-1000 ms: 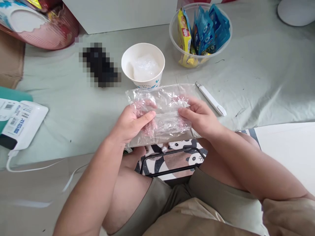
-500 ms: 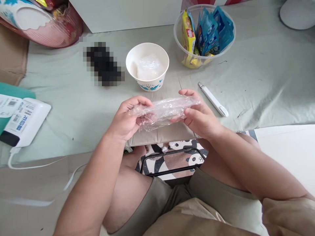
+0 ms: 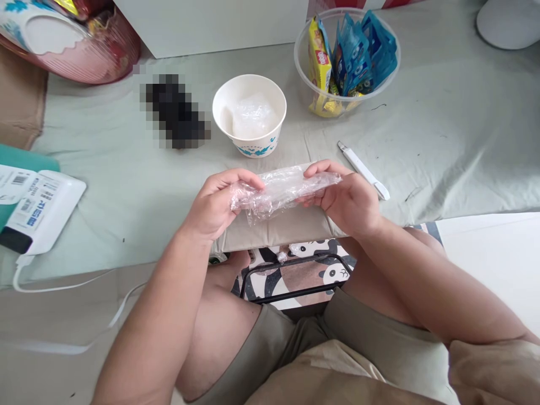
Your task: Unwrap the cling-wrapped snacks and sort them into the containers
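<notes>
Head camera: I record both hands engaged on one item. The left hand (image 3: 211, 205) grips one end of a crumpled clear plastic film (image 3: 280, 188); the right hand (image 3: 354, 205) holds the other, fingers above and below. The film spans the gap near the table (image 3: 126, 197) edge, nearer the wearer than the paper bowl (image 3: 270, 145), which contains crumpled plastic (image 3: 253, 115). Step in hand, in my judgement: folding the film narrow. Next move, I judge, calls for firm ends while the loose lower edge is tucked in. A white cutter (image 3: 363, 170) lies just beside the right hand.
</notes>
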`<state>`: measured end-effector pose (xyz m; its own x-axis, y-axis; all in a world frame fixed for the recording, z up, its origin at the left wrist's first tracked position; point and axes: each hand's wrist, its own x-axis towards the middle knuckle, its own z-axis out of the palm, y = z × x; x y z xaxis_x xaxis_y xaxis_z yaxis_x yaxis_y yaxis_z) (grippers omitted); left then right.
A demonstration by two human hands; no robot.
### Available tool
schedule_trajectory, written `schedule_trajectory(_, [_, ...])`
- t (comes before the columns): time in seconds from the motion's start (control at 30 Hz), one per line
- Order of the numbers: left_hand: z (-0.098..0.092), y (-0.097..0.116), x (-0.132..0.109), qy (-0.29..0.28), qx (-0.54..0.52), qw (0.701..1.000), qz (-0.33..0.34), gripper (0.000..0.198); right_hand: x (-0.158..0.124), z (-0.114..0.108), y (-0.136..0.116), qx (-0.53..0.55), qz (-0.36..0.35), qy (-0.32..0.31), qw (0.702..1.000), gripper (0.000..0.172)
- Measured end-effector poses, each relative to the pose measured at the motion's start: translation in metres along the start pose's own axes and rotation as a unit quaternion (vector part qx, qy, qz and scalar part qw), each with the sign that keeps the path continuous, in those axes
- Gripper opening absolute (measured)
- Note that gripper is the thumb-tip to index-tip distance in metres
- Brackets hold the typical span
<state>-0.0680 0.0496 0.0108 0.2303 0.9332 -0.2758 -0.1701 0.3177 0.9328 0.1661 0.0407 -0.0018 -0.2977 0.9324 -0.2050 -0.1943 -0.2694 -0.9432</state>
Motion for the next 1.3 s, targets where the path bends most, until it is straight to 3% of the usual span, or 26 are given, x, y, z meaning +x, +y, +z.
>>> schedule_trajectory(0.1, [-0.003, -0.002, 0.001, -0.021, -0.021, 0.999, -0.021, 0.032, -0.001, -0.003, 0.001, -0.051, -0.015, 0.023, 0.998, 0.048])
schedule_trajectory(0.23, [-0.004, -0.007, 0.000, -0.005, 0.071, 0.997, 0.007, 0.021, -0.001, -0.001, 0.003, -0.091, -0.013, 0.035, 0.995, 0.024])
schedule_trajectory(0.4, [-0.002, -0.010, -0.001, 0.009, 0.074, 0.996, 0.045, 0.037, 0.001, 0.001, 0.006, -0.040, -0.014, 0.078, 0.996, 0.052])
schedule_trajectory(0.57, [0.004, -0.012, 0.001, 0.022, 0.016, 0.998, 0.052, 0.059, 0.005, -0.004, 0.006, -0.025, -0.041, 0.160, 0.986, 0.048])
schedule_trajectory(0.7, [0.014, -0.021, 0.002, 0.037, -0.009, 0.998, 0.054, 0.060, 0.005, 0.000, 0.011, -0.002, -0.041, 0.088, 0.995, 0.051])
schedule_trajectory(0.77, [0.018, -0.025, 0.001, 0.009, 0.007, 0.999, 0.040, 0.059, 0.003, 0.004, 0.014, -0.004, -0.033, 0.051, 0.998, 0.045])
schedule_trajectory(0.9, [0.019, -0.025, -0.001, -0.084, 0.015, 0.996, 0.004, 0.057, 0.000, 0.007, 0.015, 0.001, -0.026, 0.041, 0.999, 0.026])
schedule_trajectory(1.03, [0.018, -0.023, -0.003, -0.090, 0.014, 0.996, -0.023, 0.067, -0.002, 0.007, 0.009, 0.006, 0.013, -0.021, 1.000, 0.035])
schedule_trajectory(1.17, [0.020, -0.023, -0.006, -0.071, 0.072, 0.994, -0.032, 0.039, -0.002, 0.009, 0.007, -0.040, -0.002, -0.040, 0.998, 0.042])
schedule_trajectory(1.3, [0.019, -0.023, -0.006, -0.063, 0.103, 0.993, 0.006, 0.024, -0.004, 0.007, 0.012, -0.172, -0.021, -0.045, 0.984, 0.024])
